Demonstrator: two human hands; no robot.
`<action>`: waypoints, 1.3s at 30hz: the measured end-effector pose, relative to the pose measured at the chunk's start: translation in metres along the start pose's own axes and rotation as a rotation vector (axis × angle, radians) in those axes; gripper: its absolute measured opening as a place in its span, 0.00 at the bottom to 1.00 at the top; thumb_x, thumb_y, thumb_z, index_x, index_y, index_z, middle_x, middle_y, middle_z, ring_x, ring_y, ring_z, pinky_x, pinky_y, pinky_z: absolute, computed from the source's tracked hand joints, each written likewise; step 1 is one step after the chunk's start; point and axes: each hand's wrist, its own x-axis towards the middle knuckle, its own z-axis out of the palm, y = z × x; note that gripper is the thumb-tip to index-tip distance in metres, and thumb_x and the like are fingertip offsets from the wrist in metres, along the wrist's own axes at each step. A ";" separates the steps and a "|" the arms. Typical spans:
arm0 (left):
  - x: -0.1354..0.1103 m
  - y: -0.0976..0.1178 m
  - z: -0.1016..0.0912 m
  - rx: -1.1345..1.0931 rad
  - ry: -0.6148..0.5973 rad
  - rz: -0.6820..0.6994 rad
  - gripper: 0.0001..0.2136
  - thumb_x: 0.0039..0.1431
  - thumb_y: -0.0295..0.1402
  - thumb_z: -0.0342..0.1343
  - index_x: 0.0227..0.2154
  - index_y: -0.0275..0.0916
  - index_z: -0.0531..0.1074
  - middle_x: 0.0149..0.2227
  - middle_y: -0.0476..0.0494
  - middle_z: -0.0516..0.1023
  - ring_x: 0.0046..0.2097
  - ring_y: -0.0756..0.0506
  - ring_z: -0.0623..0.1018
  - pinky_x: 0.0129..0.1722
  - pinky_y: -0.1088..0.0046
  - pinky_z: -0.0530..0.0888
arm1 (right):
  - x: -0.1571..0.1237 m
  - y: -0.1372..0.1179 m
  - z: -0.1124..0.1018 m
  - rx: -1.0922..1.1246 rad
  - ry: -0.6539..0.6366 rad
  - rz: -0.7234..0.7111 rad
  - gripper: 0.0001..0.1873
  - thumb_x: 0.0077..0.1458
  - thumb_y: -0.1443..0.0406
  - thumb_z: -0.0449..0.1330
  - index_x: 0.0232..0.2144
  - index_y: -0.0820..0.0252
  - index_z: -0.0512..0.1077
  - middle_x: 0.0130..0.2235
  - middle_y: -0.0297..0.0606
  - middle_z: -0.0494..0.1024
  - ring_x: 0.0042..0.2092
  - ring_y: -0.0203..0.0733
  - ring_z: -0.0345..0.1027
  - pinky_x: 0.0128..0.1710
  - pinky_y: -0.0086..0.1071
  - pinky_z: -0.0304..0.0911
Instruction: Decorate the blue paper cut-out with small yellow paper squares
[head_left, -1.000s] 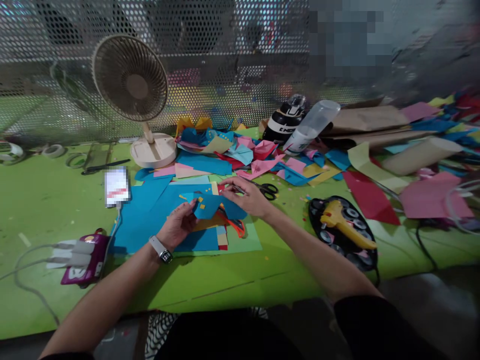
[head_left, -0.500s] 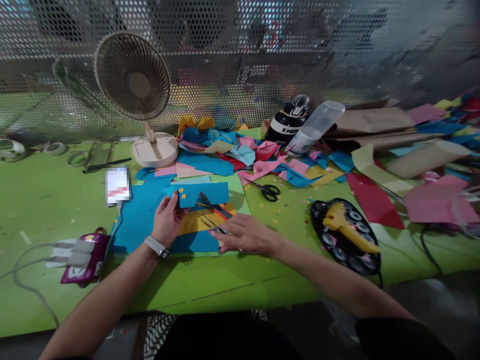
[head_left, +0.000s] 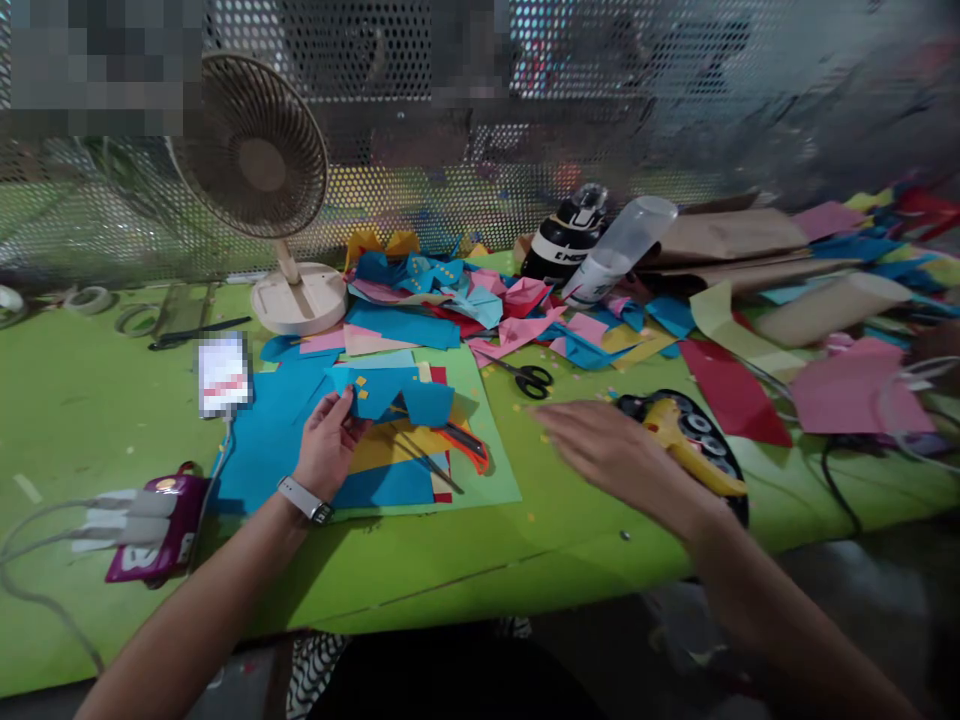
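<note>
In the head view, a black oval tray (head_left: 628,404) sat on the green desk (head_left: 90,400) to the right of your work. It held a yellow glue gun (head_left: 675,430) lying across several small round pieces. Farther back, a clear plastic bottle (head_left: 630,240) lay tilted against a pile of coloured scraps; what was in it could not be made out.

Your left hand (head_left: 324,450) had its grip closed on the left edge of a blue paper piece (head_left: 390,395), thumb on the near face and fingers behind. Your right hand (head_left: 607,455) was blurred, its grip wide open with the fingers spread flat. It held nothing and hovered over the desk just left of the tray.

The blue paper piece was raised off a stack of blue, yellow and green sheets (head_left: 480,480) in the middle of the desk. It was creased and bent and carried a few small yellow squares. An orange-handled cutter (head_left: 469,447) lay on the sheets just near of it, and black scissors (head_left: 525,378) lay to its right.
</note>
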 end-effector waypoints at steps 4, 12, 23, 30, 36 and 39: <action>0.002 -0.001 -0.002 -0.016 0.004 0.006 0.08 0.47 0.27 0.69 0.27 0.39 0.74 0.30 0.53 0.81 0.28 0.53 0.78 0.28 0.77 0.75 | -0.073 0.056 -0.021 -0.208 -0.072 0.472 0.25 0.58 0.61 0.51 0.56 0.62 0.69 0.53 0.53 0.75 0.53 0.56 0.71 0.53 0.51 0.66; 0.004 0.001 -0.003 0.003 -0.031 -0.046 0.09 0.48 0.30 0.69 0.32 0.39 0.77 0.24 0.54 0.78 0.23 0.55 0.74 0.23 0.83 0.72 | -0.119 0.083 -0.024 -0.199 -0.327 0.769 0.28 0.51 0.62 0.55 0.55 0.65 0.67 0.57 0.62 0.69 0.58 0.56 0.66 0.58 0.42 0.61; -0.001 0.003 0.000 -0.076 -0.071 -0.121 0.03 0.55 0.24 0.61 0.27 0.36 0.75 0.20 0.54 0.74 0.24 0.55 0.76 0.31 0.80 0.79 | -0.093 0.087 -0.023 -0.258 -0.407 0.769 0.16 0.52 0.62 0.57 0.44 0.60 0.70 0.52 0.61 0.71 0.53 0.58 0.69 0.52 0.44 0.62; -0.003 0.001 0.001 -0.088 -0.082 -0.130 0.06 0.57 0.24 0.60 0.26 0.36 0.72 0.20 0.54 0.74 0.24 0.55 0.76 0.33 0.79 0.78 | -0.085 0.077 -0.026 -0.252 -0.214 0.987 0.19 0.52 0.58 0.57 0.45 0.60 0.67 0.51 0.59 0.72 0.50 0.62 0.71 0.44 0.47 0.65; -0.008 -0.002 0.004 -0.102 -0.090 -0.163 0.04 0.59 0.25 0.59 0.29 0.36 0.74 0.28 0.50 0.80 0.30 0.53 0.79 0.35 0.79 0.79 | -0.038 0.032 -0.016 0.524 0.419 1.098 0.18 0.46 0.51 0.64 0.35 0.54 0.69 0.31 0.41 0.75 0.30 0.46 0.72 0.25 0.36 0.63; -0.009 -0.003 0.005 -0.116 -0.101 -0.162 0.05 0.61 0.25 0.57 0.30 0.37 0.75 0.31 0.49 0.81 0.32 0.53 0.80 0.37 0.79 0.79 | 0.013 -0.005 0.001 0.959 0.349 0.985 0.24 0.39 0.47 0.68 0.33 0.56 0.72 0.25 0.34 0.74 0.23 0.38 0.67 0.18 0.29 0.57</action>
